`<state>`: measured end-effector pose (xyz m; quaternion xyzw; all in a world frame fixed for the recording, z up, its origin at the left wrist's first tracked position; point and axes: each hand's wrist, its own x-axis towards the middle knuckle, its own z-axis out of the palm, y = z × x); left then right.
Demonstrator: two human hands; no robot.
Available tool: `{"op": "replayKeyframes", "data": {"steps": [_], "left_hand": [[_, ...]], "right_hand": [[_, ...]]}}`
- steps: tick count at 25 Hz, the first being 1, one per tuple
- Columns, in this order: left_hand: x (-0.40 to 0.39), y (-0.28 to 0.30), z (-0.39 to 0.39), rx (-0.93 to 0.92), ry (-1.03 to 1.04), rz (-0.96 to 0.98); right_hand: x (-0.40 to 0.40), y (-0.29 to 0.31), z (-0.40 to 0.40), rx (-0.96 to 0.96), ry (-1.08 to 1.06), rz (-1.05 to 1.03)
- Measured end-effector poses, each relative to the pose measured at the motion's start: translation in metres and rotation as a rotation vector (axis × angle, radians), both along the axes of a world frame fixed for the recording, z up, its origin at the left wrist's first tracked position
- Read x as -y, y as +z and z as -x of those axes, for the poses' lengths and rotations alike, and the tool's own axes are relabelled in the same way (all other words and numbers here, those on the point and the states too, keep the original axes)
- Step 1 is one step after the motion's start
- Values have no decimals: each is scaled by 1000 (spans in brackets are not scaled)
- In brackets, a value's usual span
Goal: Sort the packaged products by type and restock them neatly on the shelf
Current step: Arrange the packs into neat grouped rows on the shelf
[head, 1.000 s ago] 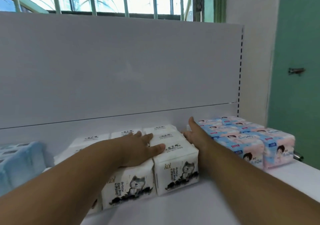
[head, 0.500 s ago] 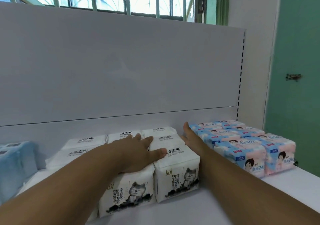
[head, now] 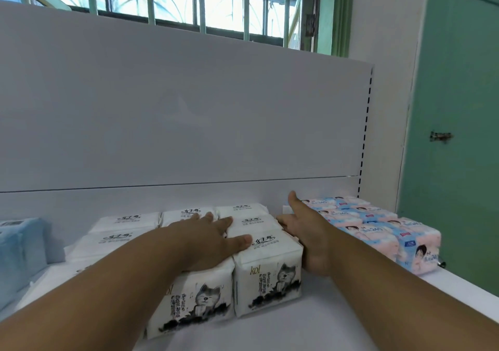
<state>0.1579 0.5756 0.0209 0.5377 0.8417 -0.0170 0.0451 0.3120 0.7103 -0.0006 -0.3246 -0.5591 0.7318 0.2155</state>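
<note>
Several white tissue packs with a cat drawing [head: 267,277] stand in rows on the white shelf [head: 337,321]. My left hand [head: 208,240] lies flat on top of the front packs, fingers straight. My right hand [head: 307,232] presses flat against the right side of the white block, thumb up, in the gap beside several pink and blue tissue packs [head: 378,229]. A light blue pack [head: 19,245] sits at the far left.
The shelf's white back panel [head: 189,113] rises behind the packs. A green door [head: 459,134] with a latch stands to the right past the shelf end. Barred windows show above the panel.
Both hands stay on the white block. The view has shifted slightly; the white packs look a little more squared together.
</note>
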Motion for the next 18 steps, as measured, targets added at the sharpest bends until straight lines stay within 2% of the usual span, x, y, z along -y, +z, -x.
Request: {"op": "replayKeyframes", "data": {"steps": [6, 9, 12, 14, 16, 18], "left_hand": [[1, 0, -2, -33, -4, -14], [4, 3, -6, -34, -11, -17], [10, 7, -9, -14, -17, -81], [17, 12, -13, -44, -59, -210], [26, 20, -23, -17, -133, -349], [42, 27, -34, -4, -201, -359]], "right_hand": [[19, -4, -5, -54, 30, 23], [16, -2, -5, 0, -50, -25], [22, 1, -6, 165, -146, -235], [39, 6, -17, 260, -80, -451], [51, 16, -30, 307, -18, -747], [53, 19, -41, 420, 117, -1079]]}}
